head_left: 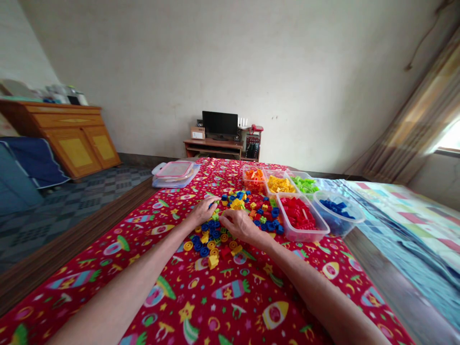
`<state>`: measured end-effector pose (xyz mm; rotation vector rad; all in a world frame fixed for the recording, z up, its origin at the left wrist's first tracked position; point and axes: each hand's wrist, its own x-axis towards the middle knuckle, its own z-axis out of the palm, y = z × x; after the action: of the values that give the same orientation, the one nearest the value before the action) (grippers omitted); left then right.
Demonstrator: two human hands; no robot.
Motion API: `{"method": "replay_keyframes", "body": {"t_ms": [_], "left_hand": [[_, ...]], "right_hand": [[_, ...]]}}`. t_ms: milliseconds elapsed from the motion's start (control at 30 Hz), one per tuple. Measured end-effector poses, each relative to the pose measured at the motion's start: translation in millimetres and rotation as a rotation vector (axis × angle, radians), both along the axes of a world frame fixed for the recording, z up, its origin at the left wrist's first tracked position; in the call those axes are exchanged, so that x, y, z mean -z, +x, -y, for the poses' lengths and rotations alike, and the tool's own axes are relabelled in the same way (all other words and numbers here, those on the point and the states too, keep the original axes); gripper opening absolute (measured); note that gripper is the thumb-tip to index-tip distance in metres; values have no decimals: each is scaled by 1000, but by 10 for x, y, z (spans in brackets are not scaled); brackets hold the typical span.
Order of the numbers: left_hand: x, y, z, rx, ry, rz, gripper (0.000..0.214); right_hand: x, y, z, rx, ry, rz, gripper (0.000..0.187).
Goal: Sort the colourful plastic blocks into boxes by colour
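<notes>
My left hand (204, 211) is at the left side of a loose pile of toy building blocks (214, 233). Its fingers are closed, and a bit of a blue block (211, 205) shows between thumb and fingers. Just to the right, my right hand (241, 225) reaches over the middle of the pile with curled fingers pinched together; what they hold, if anything, is hidden. The pile mixes blue, yellow, red, orange and green pieces, some of them round like wheels. Yellow blocks (237, 204) lie just beyond the right hand.
Right of the pile stand tubs of sorted blocks: orange (254, 188), yellow (280, 184), green (304, 183), red (305, 235) and blue (345, 223). Stacked lids (175, 171) lie at the back left. A red patterned cloth (230, 306) covers the surface; a bed (413, 215) adjoins it on the right.
</notes>
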<state>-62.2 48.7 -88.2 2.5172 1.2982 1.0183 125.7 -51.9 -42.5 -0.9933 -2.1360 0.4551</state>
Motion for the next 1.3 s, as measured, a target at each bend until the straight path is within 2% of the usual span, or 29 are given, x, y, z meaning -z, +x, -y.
{"method": "replay_keyframes", "body": {"t_ms": [533, 1300], "left_hand": [[35, 13, -29, -22, -5, 21, 39], [-6, 22, 11, -24, -19, 16, 40]], "right_hand": [[16, 0, -2, 30, -38, 3, 28], [16, -5, 6, 42, -45, -17, 28]]}}
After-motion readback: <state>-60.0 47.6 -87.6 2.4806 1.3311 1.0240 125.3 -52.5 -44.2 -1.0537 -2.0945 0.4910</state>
